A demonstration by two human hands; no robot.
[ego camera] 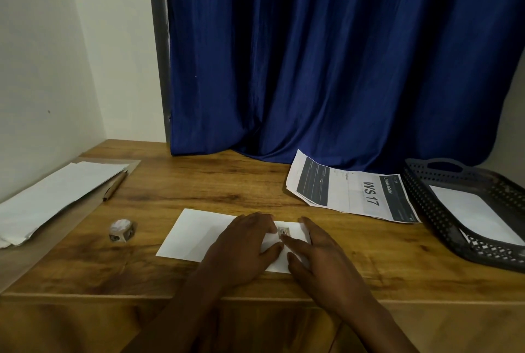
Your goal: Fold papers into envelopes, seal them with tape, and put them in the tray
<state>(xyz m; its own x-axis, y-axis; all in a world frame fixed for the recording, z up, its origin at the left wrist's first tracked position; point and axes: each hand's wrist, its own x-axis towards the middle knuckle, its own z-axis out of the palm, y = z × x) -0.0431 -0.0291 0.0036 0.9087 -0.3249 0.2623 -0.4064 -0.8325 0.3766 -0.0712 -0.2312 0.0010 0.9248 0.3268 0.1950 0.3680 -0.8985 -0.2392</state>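
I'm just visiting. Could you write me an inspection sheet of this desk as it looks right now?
Surface: brown wooden table.
Job's things: white folded paper envelope with small tape piece; grey tape roll; white blank paper stack; dark perforated plastic tray holding a white envelope.
Clutter: brown pencil; printed sheet marked WS 17.
Hands: left hand and right hand press flat on the envelope.
Cables: nothing seen.
Surroundings: dark blue curtain, white wall.

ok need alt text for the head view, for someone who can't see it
Both hands, left hand and right hand, press flat on a folded white envelope on a wooden table, smoothing a small piece of tape. A tape roll and paper stack lie left; a dark tray sits right.
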